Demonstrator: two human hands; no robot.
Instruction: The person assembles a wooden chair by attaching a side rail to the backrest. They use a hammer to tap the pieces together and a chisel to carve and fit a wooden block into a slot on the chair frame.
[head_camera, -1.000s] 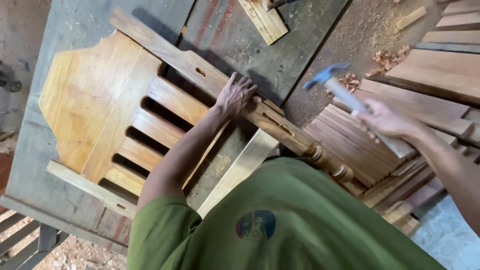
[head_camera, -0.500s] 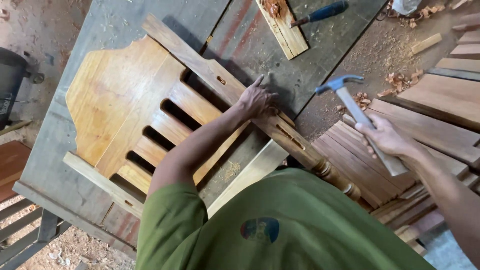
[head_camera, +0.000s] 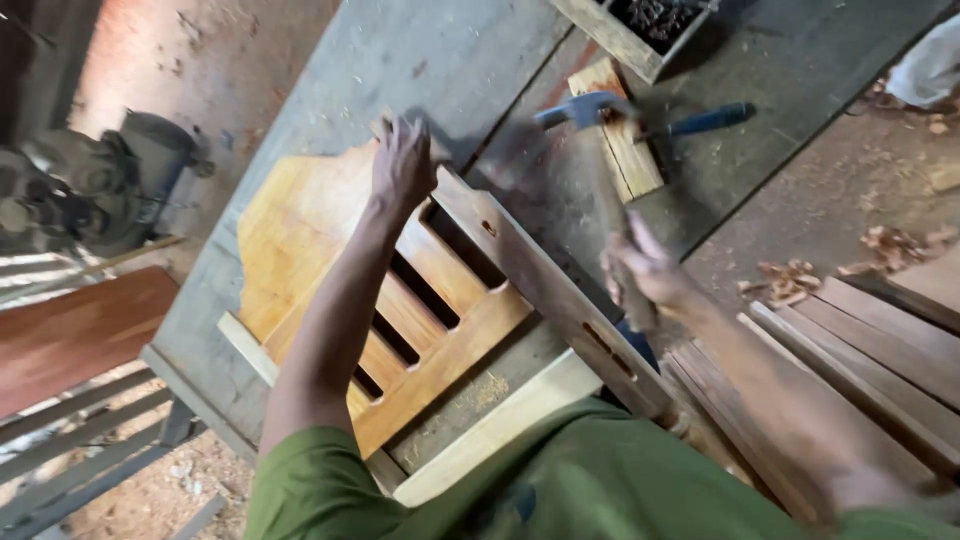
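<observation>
The left hand (head_camera: 402, 165) presses down on the top end of a long wooden rail (head_camera: 545, 285) with slots cut in it, its fingers spread flat and reaching over the rail's far edge. The rail lies against the slatted chair back (head_camera: 375, 290), a carved panel of orange-brown wood lying flat on the grey bench (head_camera: 400, 60) just below those fingers. The right hand (head_camera: 640, 270) is blurred, fingers wrapped tight around the handle of a hammer (head_camera: 590, 110), whose blue-grey head is raised beyond the left fingers. Judging by how things lie, the slats already sit in the panel and the rail is laid against them, yet it does not look fully seated. A small wooden block (head_camera: 620, 140) and a blue-handled tool (head_camera: 705, 120) lie past the hammer, and stacked boards (head_camera: 870, 350) lie to the right.
</observation>
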